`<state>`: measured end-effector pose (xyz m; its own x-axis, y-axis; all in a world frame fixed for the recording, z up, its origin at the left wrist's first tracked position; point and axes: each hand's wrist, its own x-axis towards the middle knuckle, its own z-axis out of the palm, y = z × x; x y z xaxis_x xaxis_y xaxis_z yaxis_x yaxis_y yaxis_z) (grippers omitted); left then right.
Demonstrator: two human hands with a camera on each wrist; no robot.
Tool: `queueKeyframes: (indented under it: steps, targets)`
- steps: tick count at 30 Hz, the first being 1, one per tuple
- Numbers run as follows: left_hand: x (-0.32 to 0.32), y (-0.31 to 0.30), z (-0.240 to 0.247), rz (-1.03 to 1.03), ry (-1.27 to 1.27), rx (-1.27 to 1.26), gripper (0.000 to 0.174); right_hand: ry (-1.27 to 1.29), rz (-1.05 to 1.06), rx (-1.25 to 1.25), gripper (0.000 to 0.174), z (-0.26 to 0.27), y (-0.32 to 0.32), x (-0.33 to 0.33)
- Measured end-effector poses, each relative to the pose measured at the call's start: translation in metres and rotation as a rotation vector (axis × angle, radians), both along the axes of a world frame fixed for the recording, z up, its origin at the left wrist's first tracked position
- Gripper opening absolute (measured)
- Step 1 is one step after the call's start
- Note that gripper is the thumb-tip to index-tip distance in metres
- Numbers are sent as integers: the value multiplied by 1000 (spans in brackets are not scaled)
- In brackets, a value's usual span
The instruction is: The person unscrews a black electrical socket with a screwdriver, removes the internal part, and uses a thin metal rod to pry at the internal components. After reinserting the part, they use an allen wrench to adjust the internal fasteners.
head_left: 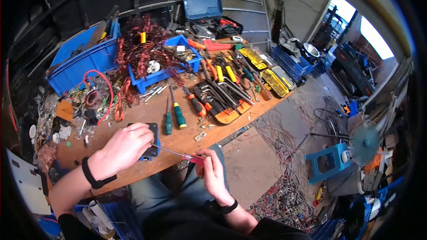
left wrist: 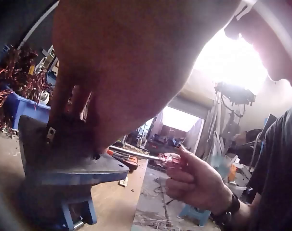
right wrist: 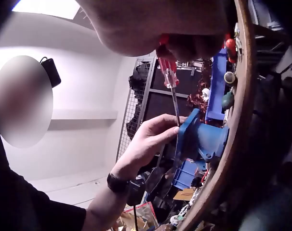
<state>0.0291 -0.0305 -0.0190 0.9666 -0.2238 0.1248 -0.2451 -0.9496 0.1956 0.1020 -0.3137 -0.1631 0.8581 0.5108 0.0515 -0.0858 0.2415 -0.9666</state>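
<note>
My right hand (head_left: 212, 174) grips the clear red handle of a screwdriver (head_left: 194, 159), whose long metal shaft points left. The shaft's end meets the fingers of my left hand (head_left: 126, 144), over a blue stand (right wrist: 211, 139) with a flat dark top (head_left: 154, 134). In the left wrist view, my left fingers hold a small dark part with a metal tab (left wrist: 50, 135) down on that top; the hand hides most of it, and I cannot tell its kind. Two green-handled screwdrivers (head_left: 179, 116) lie on the table just beyond the stand.
Across the wooden table (head_left: 129, 175) lie an orange-black screwdriver (head_left: 197, 105), hex keys (head_left: 233, 90) and yellow bit cases (head_left: 275, 83). Blue bins (head_left: 84, 69), one heaped with reddish wire (head_left: 144, 46), stand at the back left. Scrap covers the left end. A blue stool (head_left: 329, 163) stands right.
</note>
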Motion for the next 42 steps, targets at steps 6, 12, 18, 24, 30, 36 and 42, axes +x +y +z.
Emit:
queueKeyframes:
  steps: [6,12,18,24,30,36,42]
  targets:
    - [-1,1,-11,-50,-127,27,17,-200,-173,-86,22,6,14,-7]
    - [0,-1,-13,-5,-129,2,15,-16,-58,-54,27,3,7,-10]
    - [-1,1,-8,13,-67,-17,14,13,-86,-104,22,8,4,-11]
    - [-4,4,-19,-7,-158,34,15,-168,-120,-76,20,7,10,-10]
    - [-2,3,-12,-12,-132,7,17,54,-59,-26,20,18,1,-9]
    - [-1,3,-14,17,-97,-34,13,-234,-90,-109,20,17,6,-11]
    - [-3,5,-17,-8,-153,-4,13,237,-29,2,21,16,-5,-9]
